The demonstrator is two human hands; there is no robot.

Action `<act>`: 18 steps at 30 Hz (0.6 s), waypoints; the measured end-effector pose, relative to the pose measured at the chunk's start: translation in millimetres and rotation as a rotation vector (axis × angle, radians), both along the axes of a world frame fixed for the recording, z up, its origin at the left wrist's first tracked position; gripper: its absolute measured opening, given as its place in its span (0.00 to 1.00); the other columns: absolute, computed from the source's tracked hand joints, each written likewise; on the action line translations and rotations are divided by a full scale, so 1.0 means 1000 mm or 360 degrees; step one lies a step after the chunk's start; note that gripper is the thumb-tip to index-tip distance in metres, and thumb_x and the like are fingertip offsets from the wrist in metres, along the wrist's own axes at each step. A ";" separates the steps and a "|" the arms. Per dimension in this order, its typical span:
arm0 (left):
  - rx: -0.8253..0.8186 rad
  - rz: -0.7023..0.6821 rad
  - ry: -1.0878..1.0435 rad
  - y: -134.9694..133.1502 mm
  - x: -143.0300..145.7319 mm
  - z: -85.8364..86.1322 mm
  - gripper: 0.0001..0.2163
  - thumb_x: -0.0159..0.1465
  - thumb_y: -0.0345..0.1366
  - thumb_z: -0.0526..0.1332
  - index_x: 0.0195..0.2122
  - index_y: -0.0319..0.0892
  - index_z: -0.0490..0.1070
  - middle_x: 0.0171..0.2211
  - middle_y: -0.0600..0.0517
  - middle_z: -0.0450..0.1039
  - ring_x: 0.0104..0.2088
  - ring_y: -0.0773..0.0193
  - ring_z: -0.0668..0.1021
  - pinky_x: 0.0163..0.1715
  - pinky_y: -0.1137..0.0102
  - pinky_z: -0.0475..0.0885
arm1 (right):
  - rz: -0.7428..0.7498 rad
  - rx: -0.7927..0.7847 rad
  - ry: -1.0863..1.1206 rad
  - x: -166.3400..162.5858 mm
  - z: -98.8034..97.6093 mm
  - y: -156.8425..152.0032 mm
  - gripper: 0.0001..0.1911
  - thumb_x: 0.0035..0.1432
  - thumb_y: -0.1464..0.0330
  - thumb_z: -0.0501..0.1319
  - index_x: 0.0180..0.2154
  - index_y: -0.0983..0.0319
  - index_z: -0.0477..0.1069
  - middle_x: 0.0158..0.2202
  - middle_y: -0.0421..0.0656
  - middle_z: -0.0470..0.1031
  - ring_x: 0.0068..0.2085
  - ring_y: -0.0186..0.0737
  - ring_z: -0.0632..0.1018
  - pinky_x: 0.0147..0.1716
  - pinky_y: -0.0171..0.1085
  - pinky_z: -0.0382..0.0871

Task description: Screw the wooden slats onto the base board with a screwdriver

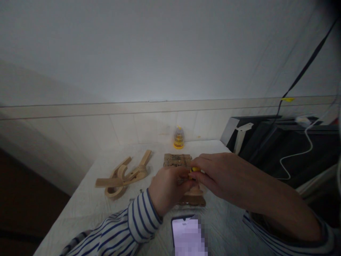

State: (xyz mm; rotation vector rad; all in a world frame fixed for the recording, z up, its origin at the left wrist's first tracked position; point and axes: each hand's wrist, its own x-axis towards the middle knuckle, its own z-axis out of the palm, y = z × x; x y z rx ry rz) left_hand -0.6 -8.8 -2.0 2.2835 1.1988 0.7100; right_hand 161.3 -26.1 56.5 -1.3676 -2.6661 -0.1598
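My right hand (pixel 222 174) pinches a small yellow-and-black screwdriver (pixel 195 169) by its handle; its shaft does not show. My left hand (pixel 169 186) meets it from the other side, thumb and fingertips closed together, and what lies between them is hidden. Beneath both hands is a brown printed packet (pixel 177 159), partly covered by them. A light wooden piece (pixel 195 191) shows just under the fingers, over the packet's near part. Nearer to me lies a phone (pixel 185 233) with a lit screen.
Several pale wooden parts (pixel 109 182), curved and straight, lie to the left on the white-covered table (pixel 85 217). A yellow screwdriver set with a clear cover (pixel 179 138) stands at the back by the wall. Dark panels (pixel 261 138) and a white cable (pixel 295 153) are at the right.
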 end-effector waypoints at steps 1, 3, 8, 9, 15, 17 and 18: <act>0.0003 0.0020 0.0006 0.000 0.000 0.000 0.07 0.57 0.38 0.59 0.34 0.43 0.73 0.29 0.52 0.75 0.30 0.62 0.75 0.27 0.72 0.66 | 0.0008 -0.0002 0.0009 0.000 0.000 0.000 0.08 0.58 0.67 0.51 0.30 0.61 0.66 0.25 0.40 0.70 0.25 0.35 0.71 0.23 0.34 0.59; 0.0016 0.0029 0.0009 0.000 0.000 -0.002 0.07 0.58 0.39 0.58 0.32 0.43 0.73 0.28 0.52 0.75 0.29 0.63 0.75 0.25 0.73 0.66 | 0.0058 -0.0014 0.0039 0.002 0.001 0.000 0.08 0.58 0.66 0.52 0.30 0.61 0.66 0.26 0.39 0.70 0.26 0.35 0.71 0.24 0.34 0.59; 0.0035 0.0002 -0.0008 0.001 0.000 -0.003 0.08 0.58 0.39 0.57 0.29 0.42 0.73 0.26 0.52 0.74 0.26 0.65 0.74 0.25 0.74 0.65 | 0.0187 -0.0072 0.0156 0.006 0.005 -0.001 0.06 0.57 0.69 0.52 0.35 0.60 0.67 0.32 0.41 0.72 0.32 0.36 0.72 0.30 0.36 0.62; 0.0030 -0.0003 -0.0009 0.001 0.000 -0.003 0.08 0.58 0.38 0.57 0.30 0.41 0.73 0.26 0.52 0.74 0.26 0.65 0.74 0.25 0.74 0.65 | 0.0203 -0.0076 0.0163 0.007 0.005 -0.001 0.07 0.57 0.70 0.51 0.34 0.61 0.67 0.32 0.41 0.72 0.32 0.36 0.72 0.30 0.36 0.62; 0.0002 -0.0085 -0.0053 0.001 0.000 -0.001 0.08 0.59 0.38 0.57 0.35 0.43 0.73 0.27 0.52 0.75 0.27 0.65 0.75 0.26 0.74 0.65 | 0.0213 -0.0132 0.0147 0.006 0.002 0.001 0.09 0.56 0.73 0.49 0.31 0.61 0.67 0.28 0.40 0.72 0.30 0.35 0.72 0.29 0.36 0.62; -0.0004 -0.0081 -0.0049 0.001 0.000 -0.002 0.08 0.59 0.38 0.57 0.34 0.42 0.74 0.26 0.52 0.75 0.27 0.65 0.74 0.25 0.74 0.65 | 0.0197 -0.0124 0.0143 0.006 0.001 0.002 0.09 0.57 0.73 0.50 0.30 0.61 0.67 0.28 0.40 0.72 0.29 0.35 0.72 0.29 0.35 0.62; -0.0005 -0.0084 -0.0046 0.002 0.000 -0.002 0.08 0.59 0.38 0.57 0.34 0.42 0.74 0.26 0.52 0.75 0.26 0.65 0.74 0.25 0.74 0.65 | 0.0191 -0.0118 0.0138 0.005 0.001 0.002 0.09 0.57 0.72 0.50 0.30 0.61 0.68 0.27 0.40 0.72 0.29 0.36 0.72 0.29 0.35 0.62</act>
